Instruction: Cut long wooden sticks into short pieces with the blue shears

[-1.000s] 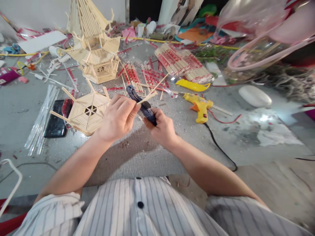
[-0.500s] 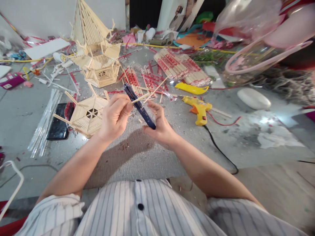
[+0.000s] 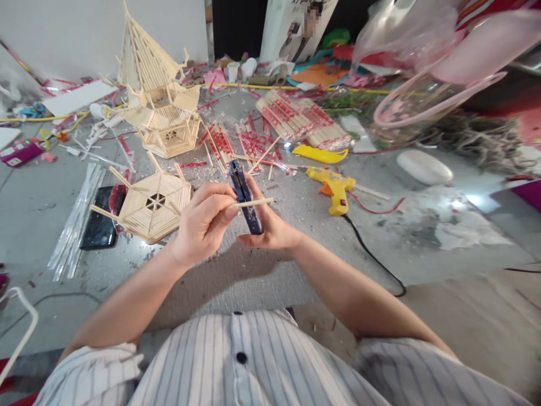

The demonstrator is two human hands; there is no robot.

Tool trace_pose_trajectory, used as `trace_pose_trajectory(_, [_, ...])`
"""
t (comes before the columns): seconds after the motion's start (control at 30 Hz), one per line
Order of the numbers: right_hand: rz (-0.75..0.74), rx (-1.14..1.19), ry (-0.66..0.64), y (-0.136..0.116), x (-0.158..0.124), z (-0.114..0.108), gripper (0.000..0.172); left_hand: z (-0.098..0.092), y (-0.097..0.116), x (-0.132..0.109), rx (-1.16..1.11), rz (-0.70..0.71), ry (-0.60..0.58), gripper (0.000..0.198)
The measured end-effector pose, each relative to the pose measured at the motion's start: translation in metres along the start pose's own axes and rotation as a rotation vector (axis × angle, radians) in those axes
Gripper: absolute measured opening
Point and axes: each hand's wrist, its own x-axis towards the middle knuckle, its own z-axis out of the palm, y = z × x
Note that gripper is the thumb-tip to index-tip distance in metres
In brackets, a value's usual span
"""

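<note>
My left hand (image 3: 207, 220) pinches a thin wooden stick (image 3: 260, 202) between thumb and fingertips; the stick points right, crossing in front of a dark blue hand tool (image 3: 252, 217). That tool stands tilted in my right hand (image 3: 274, 223), thumb at its lower end and fingers partly hidden behind it. It has two long bars with a slot between them; its exact kind is unclear. Left of my left hand lies a hexagonal stick panel (image 3: 173, 217) with several short posts sticking out. Beyond it stands a pagoda-like stick model (image 3: 169, 121) with a pointed roof.
A yellow glue gun (image 3: 338, 192) with a black cord lies at right, below a yellow-handled tool (image 3: 319, 153). Wrapped chopstick packs (image 3: 283, 115) and loose red wrappers spread behind. Clear glue sticks (image 3: 78, 220) and a black phone (image 3: 99, 220) lie at left.
The stick has turned from slanting up to nearly level, its free end now right of the blue tool. The tool has become more upright, and both hands have shifted slightly lower.
</note>
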Motion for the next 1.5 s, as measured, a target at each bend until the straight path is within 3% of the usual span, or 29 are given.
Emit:
trace_pose_trajectory(0.13, [0.003,-0.094,0.077,-0.001,0.000,-0.004,0.100,-0.001,0.005,0.001,-0.043,0.018,0.026,0.017])
trace_pose_trajectory(0.23, [-0.061,-0.220,0.168,-0.004,0.001,-0.005,0.084,-0.002,0.000,0.002,-0.063,0.012,0.062,0.016])
trace_pose_trajectory(0.37, [-0.054,-0.270,0.240,-0.003,0.000,-0.001,0.062,-0.006,-0.009,0.003,0.082,0.037,0.101,0.012])
trace_pose_trajectory(0.5, [-0.043,-0.198,0.239,0.003,-0.002,0.005,0.066,-0.009,-0.015,0.004,0.243,0.077,0.116,0.005])
trace_pose_trajectory(0.67, [-0.089,-0.214,0.228,0.002,-0.003,0.007,0.063,-0.015,-0.023,0.008,0.405,0.310,0.096,0.008])
trace_pose_trajectory(0.83, [0.024,-0.273,0.198,-0.004,-0.001,0.006,0.059,-0.019,-0.040,0.009,0.533,0.395,0.083,0.007])
trace_pose_trajectory(1.0, [0.116,-0.330,0.122,-0.014,0.002,0.002,0.062,-0.015,-0.046,0.005,0.561,0.278,0.077,0.011])
trace_pose_trajectory(1.17, [0.243,-0.432,0.074,-0.018,0.001,-0.003,0.067,-0.009,-0.048,0.004,0.413,0.077,0.054,0.017])
trace_pose_trajectory(1.37, [0.237,-0.508,0.024,-0.017,0.001,-0.007,0.069,-0.011,-0.059,0.003,0.178,-0.027,-0.041,0.024])
trace_pose_trajectory(1.5, [0.236,-0.533,0.022,-0.017,0.001,-0.009,0.068,-0.009,-0.051,0.001,-0.009,-0.262,-0.039,0.030])
